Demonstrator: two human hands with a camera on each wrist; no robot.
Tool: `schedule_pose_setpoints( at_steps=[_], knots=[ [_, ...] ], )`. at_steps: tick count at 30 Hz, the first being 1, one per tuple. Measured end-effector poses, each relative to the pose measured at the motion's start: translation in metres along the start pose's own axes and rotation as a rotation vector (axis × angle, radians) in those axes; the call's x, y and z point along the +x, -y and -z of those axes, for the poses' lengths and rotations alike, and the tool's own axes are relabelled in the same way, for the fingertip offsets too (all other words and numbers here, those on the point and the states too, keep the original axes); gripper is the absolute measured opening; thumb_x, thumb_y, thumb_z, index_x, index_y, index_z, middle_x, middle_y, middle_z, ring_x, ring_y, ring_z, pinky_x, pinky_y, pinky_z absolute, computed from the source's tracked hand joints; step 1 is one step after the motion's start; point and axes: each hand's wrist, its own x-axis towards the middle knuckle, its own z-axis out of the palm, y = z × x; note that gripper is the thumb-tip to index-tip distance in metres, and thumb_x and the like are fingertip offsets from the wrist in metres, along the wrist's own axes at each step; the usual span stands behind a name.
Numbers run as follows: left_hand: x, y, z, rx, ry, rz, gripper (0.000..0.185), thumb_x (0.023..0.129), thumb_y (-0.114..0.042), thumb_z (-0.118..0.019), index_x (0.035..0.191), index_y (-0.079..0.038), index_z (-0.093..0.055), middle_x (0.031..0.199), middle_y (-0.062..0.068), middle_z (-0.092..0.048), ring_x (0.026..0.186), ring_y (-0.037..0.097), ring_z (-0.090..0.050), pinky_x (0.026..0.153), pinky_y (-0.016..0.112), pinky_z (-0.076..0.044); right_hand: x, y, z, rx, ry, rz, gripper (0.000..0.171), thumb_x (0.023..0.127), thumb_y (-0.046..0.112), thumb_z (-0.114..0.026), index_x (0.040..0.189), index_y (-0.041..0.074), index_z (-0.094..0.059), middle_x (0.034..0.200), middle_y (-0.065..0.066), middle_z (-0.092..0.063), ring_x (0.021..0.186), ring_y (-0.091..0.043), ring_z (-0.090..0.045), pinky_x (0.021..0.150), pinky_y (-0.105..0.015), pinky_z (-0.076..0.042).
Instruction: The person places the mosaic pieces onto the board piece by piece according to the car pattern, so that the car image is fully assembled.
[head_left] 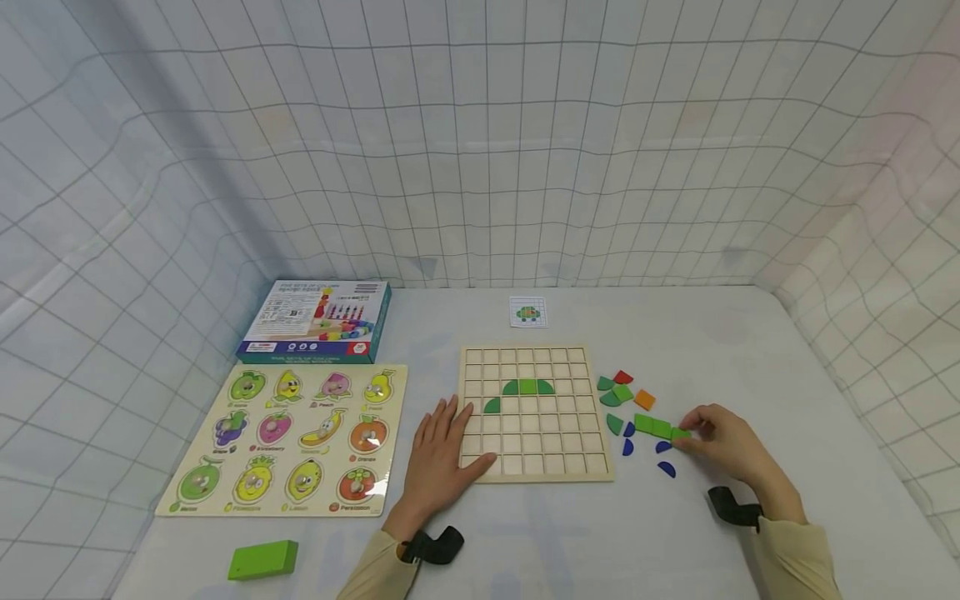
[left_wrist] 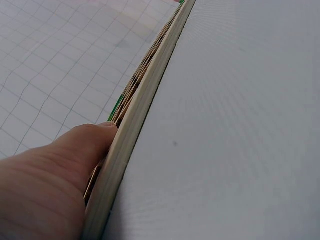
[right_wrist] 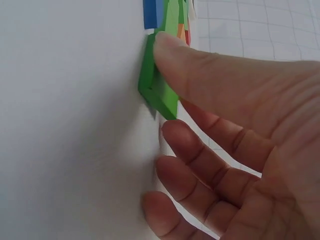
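Green square [head_left: 680, 433] is pinched between the thumb and a finger of the right hand [head_left: 723, 442]; the other fingers are bent loosely and hold nothing. It lies at the near right end of a row of green squares [head_left: 652, 426], to the right of the board [head_left: 536, 442]. One blue half-circle [head_left: 663, 447] is just beside it, and another [head_left: 667, 469] lies nearer to the person. Around the row's far end are an orange square [head_left: 644, 400], a red piece [head_left: 623, 377] and dark green quarters [head_left: 613, 423].

The left hand [head_left: 438, 458] has its fingers spread and grasps nothing; it rests over the board's left edge, with the thumb upon the board. Set in the grid are one green square [head_left: 528, 387] between two quarters, and one more quarter [head_left: 492, 406] lower at left.

Beyond the board lies a card [head_left: 528, 312]. At left are a fruit puzzle [head_left: 292, 510], a box [head_left: 315, 321] and a green block [head_left: 262, 560].
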Motion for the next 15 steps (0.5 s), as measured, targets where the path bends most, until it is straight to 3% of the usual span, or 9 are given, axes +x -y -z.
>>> schedule_pose_setpoints(
  at_steps=[15],
  knots=[
    [0.0001, -0.0002, 0.0005, -0.004, 0.005, 0.004, 0.079, 0.083, -0.054, -0.063, 0.142, -0.005, -0.042, 0.149, 0.018, -0.030, 0.139, 0.034, -0.019, 0.111, 0.049, -0.013, -0.0100, 0.0019, -0.0091, -0.023, -0.099, 0.029, 0.025, 0.080, 0.015, -0.077, 0.093, 0.006, -0.058, 0.073, 0.000, -0.053, 0.068, -0.017, -0.048, 0.057, -0.026, -0.039]
  ],
)
